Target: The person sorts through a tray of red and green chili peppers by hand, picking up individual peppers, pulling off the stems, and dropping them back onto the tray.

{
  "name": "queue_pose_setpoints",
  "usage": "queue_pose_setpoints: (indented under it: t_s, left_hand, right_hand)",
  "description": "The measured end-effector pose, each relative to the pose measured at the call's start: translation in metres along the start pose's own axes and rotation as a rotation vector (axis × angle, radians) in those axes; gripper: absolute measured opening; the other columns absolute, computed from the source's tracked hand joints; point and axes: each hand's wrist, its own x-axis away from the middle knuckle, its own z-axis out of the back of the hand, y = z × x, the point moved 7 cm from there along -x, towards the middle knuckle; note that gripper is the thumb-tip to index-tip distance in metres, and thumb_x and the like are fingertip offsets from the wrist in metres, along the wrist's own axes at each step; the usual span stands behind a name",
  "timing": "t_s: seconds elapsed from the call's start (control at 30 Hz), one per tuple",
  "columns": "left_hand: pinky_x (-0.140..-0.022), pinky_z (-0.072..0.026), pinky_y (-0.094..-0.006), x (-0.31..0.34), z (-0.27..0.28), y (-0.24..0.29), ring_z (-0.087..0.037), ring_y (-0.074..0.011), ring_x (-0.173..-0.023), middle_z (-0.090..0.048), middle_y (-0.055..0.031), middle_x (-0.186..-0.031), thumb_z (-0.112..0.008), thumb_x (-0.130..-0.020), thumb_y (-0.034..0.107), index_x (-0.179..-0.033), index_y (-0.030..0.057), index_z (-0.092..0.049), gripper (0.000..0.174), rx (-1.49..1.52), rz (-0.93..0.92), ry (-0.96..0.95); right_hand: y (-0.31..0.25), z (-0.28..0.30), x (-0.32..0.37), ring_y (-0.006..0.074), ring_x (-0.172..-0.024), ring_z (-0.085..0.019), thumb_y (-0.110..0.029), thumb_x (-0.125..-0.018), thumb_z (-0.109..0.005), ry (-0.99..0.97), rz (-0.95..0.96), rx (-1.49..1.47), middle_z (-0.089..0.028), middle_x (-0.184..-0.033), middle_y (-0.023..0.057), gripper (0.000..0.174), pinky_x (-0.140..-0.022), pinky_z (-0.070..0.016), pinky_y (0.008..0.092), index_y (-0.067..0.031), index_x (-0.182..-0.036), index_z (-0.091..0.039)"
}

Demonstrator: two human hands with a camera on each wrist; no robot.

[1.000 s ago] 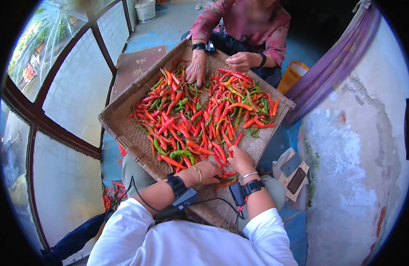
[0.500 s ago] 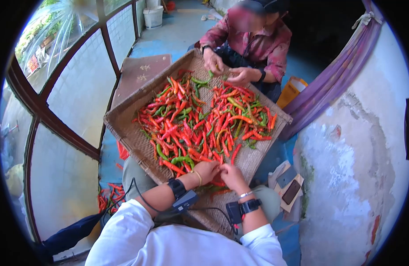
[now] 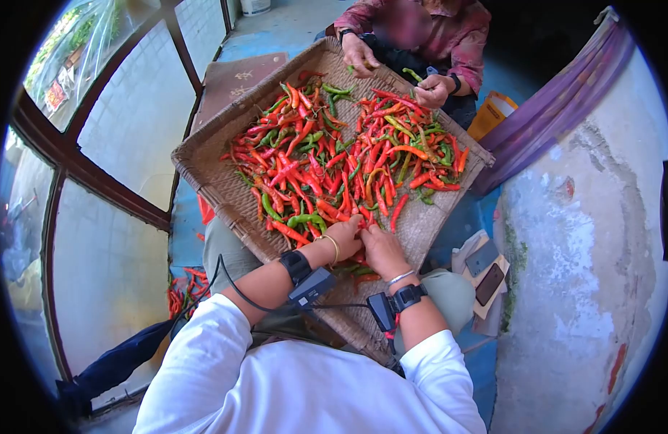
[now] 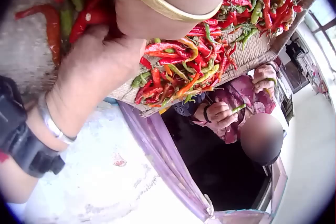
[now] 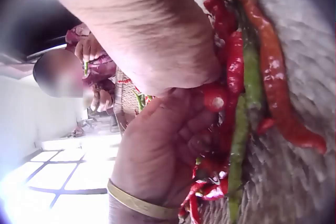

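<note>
Chili peppers (image 3: 298, 170), mostly red with some green and orange, cover much of a square woven tray (image 3: 233, 210). Over its near corner, my left hand (image 3: 340, 240) and right hand (image 3: 383, 252) meet, fingers together around a red chili pepper (image 5: 214, 100). Its pale round end shows between the hands in the right wrist view. The left fingers are curled, with small red peppers (image 5: 210, 190) at them. Below the hands lie several red, green and orange peppers (image 5: 275, 82). The right fingertips are hidden behind the hands in the left wrist view.
Across the tray a person in a red patterned shirt (image 3: 468, 36) holds a green pepper (image 3: 412, 74). Two phones (image 3: 489, 283) lie on the right beside a rough wall (image 3: 565, 289). Windows (image 3: 117, 267) line the left, with red peppers (image 3: 185, 289) on the floor.
My right hand has come from among the peppers toward my left hand, and the two now meet. The other person's hand has lifted from the pile, with green pepper now in their hands.
</note>
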Motion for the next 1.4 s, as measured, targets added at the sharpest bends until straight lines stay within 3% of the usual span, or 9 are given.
queue_pose_setpoints:
  t_s: [0.23,0.3,0.4,0.53,0.77,0.83,0.97,1.27,1.4]
  left_hand:
    - [-0.073,-0.0460,-0.0310,0.005,0.029,0.006,-0.059,-0.0233,-0.082,-0.060,-0.0137,-0.089,-0.047,-0.077,-0.003,-0.101,0.0006,-0.056,0.025,0.145,-0.163,0.293]
    - [-0.071,-0.0453,-0.0266,0.001,0.015,-0.002,-0.055,-0.0134,-0.080,-0.059,-0.0053,-0.088,-0.046,-0.081,0.000,-0.102,0.0006,-0.055,0.023,0.682,-0.041,0.079]
    - [-0.067,-0.0446,-0.0231,0.006,0.011,0.007,-0.052,-0.0076,-0.075,-0.057,-0.0003,-0.082,-0.046,-0.084,0.001,-0.103,0.0010,-0.055,0.022,0.669,-0.032,-0.066]
    - [-0.061,-0.0455,-0.0237,0.008,0.012,0.014,-0.053,-0.0093,-0.066,-0.057,-0.0016,-0.071,-0.048,-0.083,0.003,-0.097,0.0015,-0.058,0.017,0.556,-0.070,-0.078]
    - [-0.070,-0.0465,-0.0422,0.018,-0.001,0.019,-0.058,-0.0336,-0.076,-0.061,-0.0170,-0.079,-0.049,-0.076,0.020,-0.090,0.0084,-0.062,0.022,-0.108,-0.199,-0.160]
    - [-0.069,-0.0469,-0.0409,0.019,0.006,0.023,-0.059,-0.0329,-0.074,-0.061,-0.0162,-0.079,-0.049,-0.077,0.019,-0.088,0.0084,-0.062,0.021,0.000,-0.236,-0.094]
    - [-0.068,-0.0468,-0.0406,0.020,-0.002,0.027,-0.059,-0.0320,-0.074,-0.061,-0.0153,-0.078,-0.050,-0.077,0.021,-0.088,0.0089,-0.062,0.021,-0.178,-0.242,-0.204]
    - [-0.068,-0.0470,-0.0406,0.031,0.004,0.030,-0.059,-0.0315,-0.074,-0.061,-0.0149,-0.075,-0.050,-0.076,0.023,-0.086,0.0113,-0.062,0.019,-0.164,-0.298,-0.091]
    - [-0.072,-0.0465,-0.0394,0.036,0.009,0.033,-0.057,-0.0321,-0.083,-0.058,-0.0160,-0.091,-0.053,-0.073,0.016,-0.099,0.0097,-0.057,0.026,-0.071,-0.294,0.024]
  right_hand:
    - [0.017,0.035,-0.008,0.0318,-0.067,-0.057,-0.014,-0.073,-0.060,0.232,-0.131,-0.455,-0.059,-0.077,0.0134,0.016,-0.061,-0.0478,0.0386,-0.0088,-0.087,-0.056]
    - [0.022,0.032,-0.007,0.0247,-0.059,-0.058,-0.017,-0.076,-0.060,0.221,-0.168,-0.560,-0.060,-0.070,0.0111,0.015,-0.056,-0.0480,0.0319,-0.0061,-0.086,-0.056]
    - [0.023,0.015,0.003,0.0074,-0.053,-0.052,-0.022,-0.085,-0.053,0.067,-0.531,-1.308,-0.057,-0.066,0.0022,0.018,-0.048,-0.0427,0.0199,-0.0041,-0.082,-0.054]
    - [0.035,0.004,0.009,0.0086,-0.051,-0.053,-0.021,-0.084,-0.055,0.087,-0.650,-1.644,-0.057,-0.065,0.0028,0.016,-0.044,-0.0428,0.0194,-0.0054,-0.083,-0.053]
    - [0.068,0.045,-0.040,0.0093,-0.053,-0.055,-0.027,-0.087,-0.049,0.248,-0.559,-1.570,-0.056,-0.065,0.0023,0.022,-0.042,-0.0434,0.0207,-0.0054,-0.086,-0.054]
    - [0.101,0.051,-0.048,0.0165,-0.056,-0.058,-0.032,-0.084,-0.053,0.338,-0.703,-1.088,-0.060,-0.070,0.0065,0.028,-0.048,-0.0469,0.0267,-0.0041,-0.088,-0.056]
    - [0.093,0.021,-0.046,0.0334,-0.082,-0.058,-0.029,-0.072,-0.059,-0.149,-0.581,0.178,-0.059,-0.092,0.0179,0.034,-0.072,-0.0471,0.0429,-0.0049,-0.096,-0.056]
    - [0.082,0.019,-0.027,0.0345,-0.092,-0.055,-0.012,-0.073,-0.052,0.036,-0.687,0.030,-0.057,-0.098,0.0198,0.033,-0.079,-0.0443,0.0427,-0.0089,-0.105,-0.052]
    - [0.086,0.021,0.004,0.0281,-0.072,-0.061,-0.013,-0.073,-0.050,0.417,-0.781,-0.400,-0.062,-0.082,0.0157,0.035,-0.067,-0.0474,0.0370,-0.0052,-0.107,-0.055]
